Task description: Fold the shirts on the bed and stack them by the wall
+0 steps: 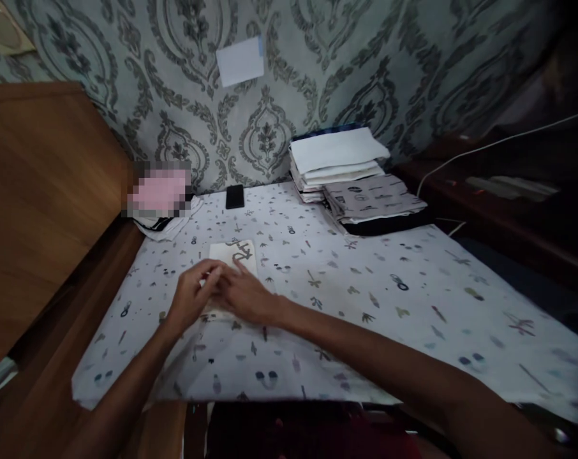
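Observation:
A small cream folded cloth (244, 252) with a dark print lies on the patterned white sheet (308, 331) covering the table. Both hands rest over its lower left part. My left hand (196, 290) has its thumb and fingers bent, with the fingertips meeting the other hand. My right hand (245, 293) lies across the cloth, thumb raised and apart, its other fingertips hidden behind the left hand. Whether either one pinches the fabric cannot be made out.
A black phone (235, 197) lies near the wall. Folded cloths (339, 153) are stacked at the back right, beside a printed pile (375, 197). Another pile (159, 197), partly blurred, sits back left by a wooden panel (44, 191). A white cable (499, 139) hangs at right.

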Tool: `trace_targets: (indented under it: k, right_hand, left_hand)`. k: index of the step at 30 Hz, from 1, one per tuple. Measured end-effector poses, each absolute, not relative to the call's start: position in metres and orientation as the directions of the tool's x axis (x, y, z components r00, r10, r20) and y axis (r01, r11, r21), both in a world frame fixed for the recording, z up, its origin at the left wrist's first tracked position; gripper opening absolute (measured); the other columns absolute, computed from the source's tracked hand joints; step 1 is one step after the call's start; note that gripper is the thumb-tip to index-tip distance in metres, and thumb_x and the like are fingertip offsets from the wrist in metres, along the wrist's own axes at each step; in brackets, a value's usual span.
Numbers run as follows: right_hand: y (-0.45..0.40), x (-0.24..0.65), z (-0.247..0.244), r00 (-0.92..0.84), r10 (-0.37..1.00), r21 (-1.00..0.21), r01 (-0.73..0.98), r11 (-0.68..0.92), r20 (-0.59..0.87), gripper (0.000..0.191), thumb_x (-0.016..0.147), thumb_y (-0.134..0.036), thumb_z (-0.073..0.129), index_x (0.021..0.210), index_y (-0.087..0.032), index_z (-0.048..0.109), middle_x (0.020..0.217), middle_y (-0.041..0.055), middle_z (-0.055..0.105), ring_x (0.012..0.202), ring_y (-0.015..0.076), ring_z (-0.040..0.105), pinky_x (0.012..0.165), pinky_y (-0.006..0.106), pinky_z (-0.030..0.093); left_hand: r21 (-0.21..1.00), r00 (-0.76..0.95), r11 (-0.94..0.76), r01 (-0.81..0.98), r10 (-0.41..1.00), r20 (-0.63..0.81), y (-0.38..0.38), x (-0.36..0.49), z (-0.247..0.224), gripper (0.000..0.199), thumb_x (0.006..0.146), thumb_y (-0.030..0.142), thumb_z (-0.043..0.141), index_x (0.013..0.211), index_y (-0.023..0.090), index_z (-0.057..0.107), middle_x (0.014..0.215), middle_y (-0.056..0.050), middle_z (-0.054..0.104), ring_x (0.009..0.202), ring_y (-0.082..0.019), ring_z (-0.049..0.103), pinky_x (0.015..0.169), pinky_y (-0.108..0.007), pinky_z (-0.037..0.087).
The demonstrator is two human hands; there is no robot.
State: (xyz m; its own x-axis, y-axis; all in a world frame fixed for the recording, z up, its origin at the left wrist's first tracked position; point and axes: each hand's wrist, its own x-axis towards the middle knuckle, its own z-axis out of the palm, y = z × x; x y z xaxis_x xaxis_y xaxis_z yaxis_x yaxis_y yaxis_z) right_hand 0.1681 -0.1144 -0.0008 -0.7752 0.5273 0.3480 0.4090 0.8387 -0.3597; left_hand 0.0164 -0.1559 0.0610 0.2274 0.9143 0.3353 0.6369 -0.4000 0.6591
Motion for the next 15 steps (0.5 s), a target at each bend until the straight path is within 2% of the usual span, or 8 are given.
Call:
trace_targets:
  k: [2,4,6,9,12,15]
  right_hand:
    - [-0.137,0.165,0.001,-0.840,0.433,-0.349,0.319,0.881,0.327,0.050,0.098,-0.038,0.053,0.143,-0.015,0.049,0.151,0.0166,0.048,0.146,0.0272,0.033,0.121,0.053,0.018]
    - [-0.154,0.165,0.000,-0.872,0.381,-0.350,0.268,0.898,0.308,0.055,0.098,-0.042,0.054,0.144,-0.013,0.048,0.149,0.0159,0.051,0.146,0.0267,0.033,0.122,0.051,0.019]
    - [-0.162,0.168,-0.001,-0.876,0.370,-0.352,0.256,0.900,0.309,0.061,0.097,-0.047,0.053,0.145,-0.011,0.046,0.150,0.0164,0.049,0.147,0.0266,0.032,0.123,0.049,0.017]
    - [-0.166,0.173,-0.002,-0.883,0.361,-0.354,0.248,0.902,0.300,0.068,0.097,-0.051,0.051,0.147,-0.006,0.043,0.154,0.0178,0.043,0.148,0.0266,0.029,0.124,0.047,0.016]
    - [-0.166,0.173,-0.002,-0.892,0.348,-0.366,0.233,0.901,0.289,0.072,0.097,-0.053,0.050,0.150,-0.005,0.038,0.157,0.0180,0.038,0.150,0.0269,0.025,0.124,0.047,0.014]
    - [-0.169,0.171,-0.003,-0.897,0.334,-0.416,0.196,0.888,0.289,0.071,0.097,-0.049,0.053,0.150,-0.004,0.038,0.157,0.0205,0.036,0.150,0.0285,0.024,0.124,0.049,0.012]
  left_hand:
    - [0.667,0.277,-0.384,0.639,0.923,0.266,-0.133,0.009,0.058,0.043,0.099,0.045,0.042,0.121,0.018,0.067,0.123,-0.010,0.070,0.116,-0.023,0.064,0.102,-0.034,0.049]
    - [0.638,0.434,-0.426,0.641,0.887,0.157,-0.111,0.007,0.044,0.050,0.100,0.047,0.038,0.136,0.020,0.058,0.143,-0.010,0.059,0.134,-0.022,0.052,0.113,-0.035,0.039]
    - [0.556,0.562,-0.490,0.671,0.826,0.049,-0.091,0.009,0.026,0.055,0.100,0.050,0.035,0.146,0.022,0.048,0.156,-0.008,0.044,0.145,-0.021,0.037,0.121,-0.038,0.025]
    - [0.376,0.606,-0.552,0.744,0.795,-0.033,-0.064,0.011,0.006,0.060,0.101,0.054,0.031,0.153,0.024,0.038,0.162,-0.006,0.031,0.152,-0.020,0.021,0.125,-0.042,0.010]
    - [0.282,0.588,-0.551,0.785,0.806,-0.064,-0.039,0.014,0.000,0.062,0.101,0.055,0.025,0.156,0.025,0.030,0.164,-0.005,0.026,0.153,-0.020,0.018,0.124,-0.043,0.011]
    - [0.255,0.555,-0.522,0.814,0.829,-0.076,-0.020,0.017,0.001,0.059,0.102,0.052,0.024,0.154,0.026,0.033,0.163,-0.004,0.029,0.152,-0.021,0.022,0.122,-0.045,0.016]
